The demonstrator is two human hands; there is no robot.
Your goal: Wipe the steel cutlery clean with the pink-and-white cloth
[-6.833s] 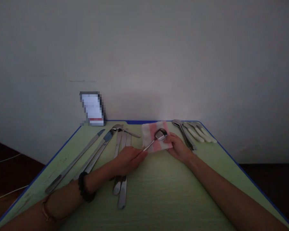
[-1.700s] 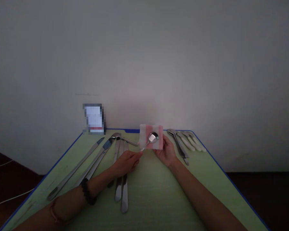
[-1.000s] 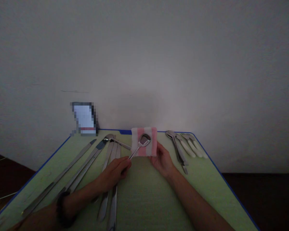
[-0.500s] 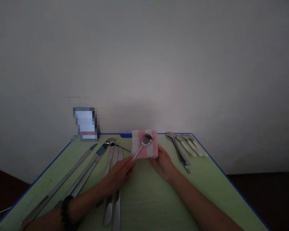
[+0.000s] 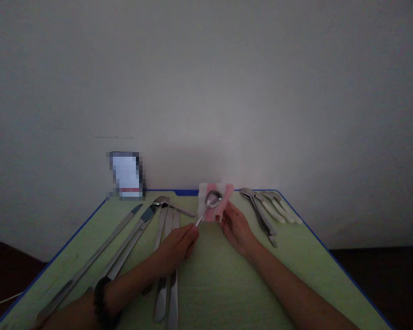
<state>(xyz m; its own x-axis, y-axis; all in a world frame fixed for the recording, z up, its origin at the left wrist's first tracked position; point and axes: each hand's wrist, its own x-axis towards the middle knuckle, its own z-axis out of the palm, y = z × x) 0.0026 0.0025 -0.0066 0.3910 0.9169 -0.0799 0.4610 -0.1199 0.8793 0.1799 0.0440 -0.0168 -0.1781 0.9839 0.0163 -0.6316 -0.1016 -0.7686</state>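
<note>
Head view: our left hand (image 5: 177, 247) grips the spoon (image 5: 210, 203), our right hand (image 5: 238, 230) pinches the striped cloth (image 5: 226, 194) behind its bowl; likely wiping, next calling for cloth folded over.

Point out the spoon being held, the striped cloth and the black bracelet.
Held spoon (image 5: 213, 199): head view, middle of its bowl.
Striped cloth (image 5: 226, 196): head view, pink stripe right of the bowl.
Black bracelet (image 5: 99, 299): head view, left side of band.

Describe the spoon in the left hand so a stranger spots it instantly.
On the green table, the right hand holds a pink striped cloth. The spoon shows over that cloth, handle gripped by the left hand; the other cutlery lies on the table.
</note>
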